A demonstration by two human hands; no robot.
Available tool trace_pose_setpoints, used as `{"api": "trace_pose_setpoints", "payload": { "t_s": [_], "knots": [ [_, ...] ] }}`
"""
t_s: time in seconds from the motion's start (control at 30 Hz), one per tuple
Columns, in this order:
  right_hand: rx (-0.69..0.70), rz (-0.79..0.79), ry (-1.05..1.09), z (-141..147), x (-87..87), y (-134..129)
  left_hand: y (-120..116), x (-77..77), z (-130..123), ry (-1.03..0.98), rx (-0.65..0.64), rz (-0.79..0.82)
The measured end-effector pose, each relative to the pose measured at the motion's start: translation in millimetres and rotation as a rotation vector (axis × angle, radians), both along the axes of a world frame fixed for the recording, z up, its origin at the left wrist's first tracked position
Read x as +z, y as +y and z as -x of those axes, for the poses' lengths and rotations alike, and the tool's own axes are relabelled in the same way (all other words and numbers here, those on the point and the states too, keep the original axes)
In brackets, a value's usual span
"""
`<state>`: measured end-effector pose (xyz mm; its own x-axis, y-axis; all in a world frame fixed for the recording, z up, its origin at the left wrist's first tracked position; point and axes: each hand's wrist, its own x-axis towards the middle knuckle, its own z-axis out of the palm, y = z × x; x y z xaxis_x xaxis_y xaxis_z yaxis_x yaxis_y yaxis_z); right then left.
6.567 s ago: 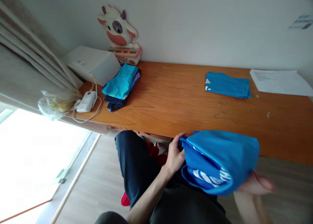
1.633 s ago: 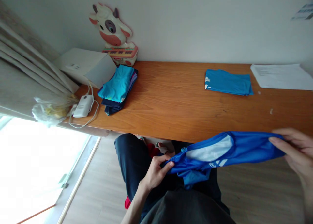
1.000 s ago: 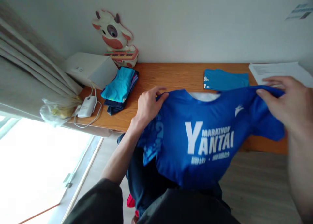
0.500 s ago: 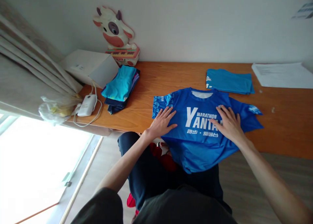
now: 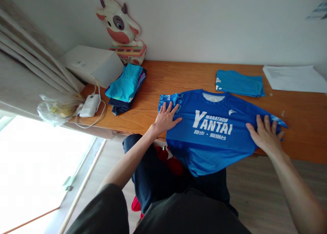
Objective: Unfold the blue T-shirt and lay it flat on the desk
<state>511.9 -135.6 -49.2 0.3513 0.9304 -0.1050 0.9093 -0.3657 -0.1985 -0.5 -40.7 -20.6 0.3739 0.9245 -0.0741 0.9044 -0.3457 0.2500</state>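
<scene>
A blue T-shirt [image 5: 204, 148] with white "Marathon Yantai" lettering lies front up on the wooden table [image 5: 178, 73], its collar toward the wall. Its lower part hangs over the near table edge above my lap. My left hand [image 5: 166, 118] rests flat with fingers spread on the shirt's left side, by the patterned sleeve. On the right side, near the other sleeve, my right hand [image 5: 267, 135] presses down, fingers apart. A folded teal garment [image 5: 240, 84] lies behind the shirt.
A stack of folded clothes [image 5: 126, 84] stands at the left, beside a white box [image 5: 94, 65] and a cow-shaped toy keyboard [image 5: 122, 32]. A white device with a cable [image 5: 90, 106] and a plastic bag [image 5: 57, 109] lie near the curtain. Papers [image 5: 293, 77] lie at the far right.
My right hand has moved right from the chest lettering to the sleeve side, uncovering a white bird logo. The shirt's right side is spread flatter and farther out. My left hand stays nearly in place.
</scene>
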Motion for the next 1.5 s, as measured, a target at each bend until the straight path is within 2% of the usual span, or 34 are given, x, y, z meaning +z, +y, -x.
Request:
{"api": "trace_pose_setpoints", "payload": {
  "t_s": [0.17, 0.4, 0.47, 0.53, 0.6, 0.7, 0.83, 0.97, 1.07, 1.17, 1.27, 1.37, 1.5],
  "knots": [
    [-0.012, -0.015, -0.004, -13.1, -0.8, -6.5, 1.2, 9.3, -17.4, 0.049, 0.061, 0.024],
    [-0.026, -0.036, -0.12, -26.1, 22.8, -15.9, 5.1, 24.1, -21.0, 0.121, 0.117, 0.131],
    [0.01, -0.077, -0.186, -29.0, 27.7, -15.0, 11.1, 28.4, -25.2, 0.141, 0.115, 0.122],
    [0.105, -0.15, -0.237, -27.0, 28.6, -10.6, 19.3, 30.2, -31.7, 0.137, 0.059, 0.06],
    [0.241, -0.18, -0.226, -20.7, 25.9, -1.8, 28.5, 27.9, -39.1, 0.095, -0.051, 0.01],
    [0.36, -0.075, -0.142, -9.6, 19.4, 19.9, 41.3, 16.7, -49.3, 0.024, -0.152, 0.022],
    [0.248, 0.075, -0.087, -0.9, 20.0, 59.6, 53.7, -1.3, -60.5, 0.016, -0.121, 0.014],
    [0.175, 0.141, -0.055, 8.1, 32.2, 90.4, 60.9, -7.8, -69.1, 0.009, -0.081, 0.005],
    [0.173, 0.062, -0.064, 20.8, 36.3, 90.2, 62.3, -6.3, -71.2, 0.003, -0.072, 0.01],
    [0.225, -0.07, -0.088, 32.6, 28.7, 73.4, 61.8, -5.1, -69.8, -0.003, -0.063, 0.011],
    [0.227, -0.023, -0.064, 35.2, 15.5, 61.6, 62.5, -6.2, -68.1, -0.004, -0.06, 0.0],
    [0.22, 0.037, -0.042, 30.3, 8.9, 69.4, 65.5, -8.2, -68.8, -0.001, -0.059, -0.013],
    [0.269, 0.029, -0.036, 21.5, 14.2, 93.5, 70.6, -11.3, -72.2, 0.01, -0.027, -0.024]
  ]
}}
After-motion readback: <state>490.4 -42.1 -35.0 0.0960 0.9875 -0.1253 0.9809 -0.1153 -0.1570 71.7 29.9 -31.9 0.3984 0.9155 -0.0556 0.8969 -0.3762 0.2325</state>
